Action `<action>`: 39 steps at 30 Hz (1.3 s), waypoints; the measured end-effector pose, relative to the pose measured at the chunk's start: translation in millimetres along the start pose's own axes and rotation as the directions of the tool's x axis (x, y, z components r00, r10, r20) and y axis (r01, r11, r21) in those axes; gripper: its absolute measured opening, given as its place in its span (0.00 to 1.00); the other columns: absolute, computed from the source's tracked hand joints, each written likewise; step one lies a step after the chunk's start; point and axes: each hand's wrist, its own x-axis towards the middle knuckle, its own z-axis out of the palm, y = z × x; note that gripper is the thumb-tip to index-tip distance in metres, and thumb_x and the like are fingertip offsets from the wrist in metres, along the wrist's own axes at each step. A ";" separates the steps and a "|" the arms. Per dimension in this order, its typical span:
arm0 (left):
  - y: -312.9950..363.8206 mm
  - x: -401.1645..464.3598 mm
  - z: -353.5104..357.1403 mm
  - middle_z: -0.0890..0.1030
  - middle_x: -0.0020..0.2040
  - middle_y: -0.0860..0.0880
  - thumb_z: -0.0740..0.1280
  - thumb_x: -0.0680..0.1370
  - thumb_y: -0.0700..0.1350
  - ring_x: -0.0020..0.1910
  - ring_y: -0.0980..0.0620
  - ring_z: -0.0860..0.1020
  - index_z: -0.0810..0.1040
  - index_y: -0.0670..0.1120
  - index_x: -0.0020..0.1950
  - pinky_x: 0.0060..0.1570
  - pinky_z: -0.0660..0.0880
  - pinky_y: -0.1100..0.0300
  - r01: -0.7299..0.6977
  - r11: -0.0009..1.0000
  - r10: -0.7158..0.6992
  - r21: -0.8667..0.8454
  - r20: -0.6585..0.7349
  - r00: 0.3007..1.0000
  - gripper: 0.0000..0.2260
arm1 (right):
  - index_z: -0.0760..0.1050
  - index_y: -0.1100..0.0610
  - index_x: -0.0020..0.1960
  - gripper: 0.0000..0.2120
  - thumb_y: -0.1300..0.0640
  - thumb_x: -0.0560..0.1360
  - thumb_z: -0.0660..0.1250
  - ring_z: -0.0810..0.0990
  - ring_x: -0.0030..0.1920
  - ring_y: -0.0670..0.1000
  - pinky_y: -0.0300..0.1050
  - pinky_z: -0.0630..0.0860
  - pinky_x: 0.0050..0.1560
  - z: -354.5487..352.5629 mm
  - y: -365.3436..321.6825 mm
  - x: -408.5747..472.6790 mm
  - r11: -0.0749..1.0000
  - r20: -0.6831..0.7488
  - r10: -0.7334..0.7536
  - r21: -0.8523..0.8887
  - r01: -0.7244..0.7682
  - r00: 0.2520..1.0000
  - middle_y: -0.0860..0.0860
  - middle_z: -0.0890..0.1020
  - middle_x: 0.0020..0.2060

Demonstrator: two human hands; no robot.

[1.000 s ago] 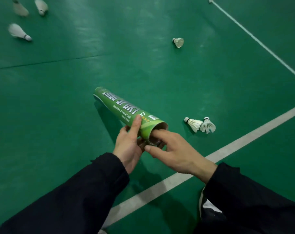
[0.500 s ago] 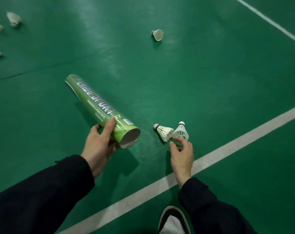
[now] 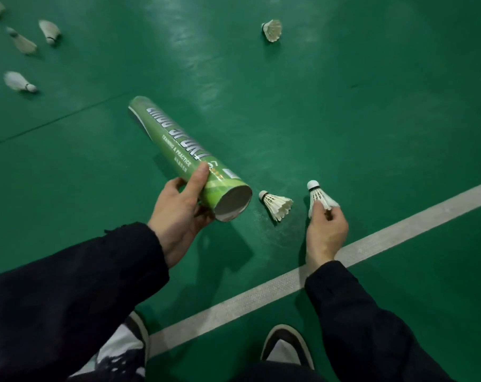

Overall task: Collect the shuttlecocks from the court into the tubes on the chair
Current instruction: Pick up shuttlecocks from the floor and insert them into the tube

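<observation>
My left hand [image 3: 180, 216] grips a green cardboard shuttlecock tube [image 3: 184, 150] near its open end, which faces me; the tube slants away up-left above the court. My right hand [image 3: 326, 230] pinches the feather skirt of a white shuttlecock [image 3: 318, 195], its cork pointing away from me. A second white shuttlecock [image 3: 276, 202] lies on the green floor between the tube's mouth and my right hand. Another shuttlecock [image 3: 272, 30] lies farther off at the top. Several more shuttlecocks [image 3: 19, 82] lie at the far left.
A white court line [image 3: 261, 296] crosses the green floor diagonally under my right wrist. My two shoes [image 3: 284, 346] stand at the bottom edge, one on each side of the line. No chair is in view.
My right hand left the tube's mouth, reached to the two shuttlecocks on the floor and took hold of the right one. The tube stayed in my left hand.
</observation>
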 end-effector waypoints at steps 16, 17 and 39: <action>-19.6 19.5 -10.1 0.86 0.59 0.42 0.69 0.78 0.55 0.48 0.50 0.87 0.74 0.39 0.70 0.40 0.84 0.58 0.107 0.990 -0.092 -0.087 0.164 0.982 0.26 | 0.77 0.46 0.56 0.04 0.51 0.81 0.67 0.86 0.46 0.48 0.54 0.85 0.51 24.1 16.3 -60.8 0.981 0.086 -0.162 -0.096 0.170 0.983 0.41 0.82 0.47; -18.3 20.7 -12.2 0.86 0.59 0.42 0.69 0.78 0.55 0.49 0.50 0.87 0.75 0.39 0.70 0.41 0.84 0.57 0.109 0.989 -0.091 -0.096 0.170 0.981 0.26 | 0.77 0.47 0.57 0.07 0.47 0.81 0.66 0.85 0.46 0.47 0.54 0.84 0.51 30.1 14.8 -63.3 0.976 0.100 -0.174 -0.115 0.185 0.980 0.40 0.82 0.48; -11.8 62.8 -39.2 0.86 0.60 0.41 0.70 0.80 0.54 0.51 0.47 0.87 0.71 0.38 0.73 0.41 0.83 0.56 0.050 0.957 -0.054 -0.284 -0.006 0.999 0.28 | 0.82 0.57 0.56 0.09 0.56 0.77 0.72 0.80 0.57 0.45 0.36 0.78 0.57 16.8 -65.6 -131.9 0.631 0.192 -0.762 0.005 0.775 0.619 0.53 0.81 0.54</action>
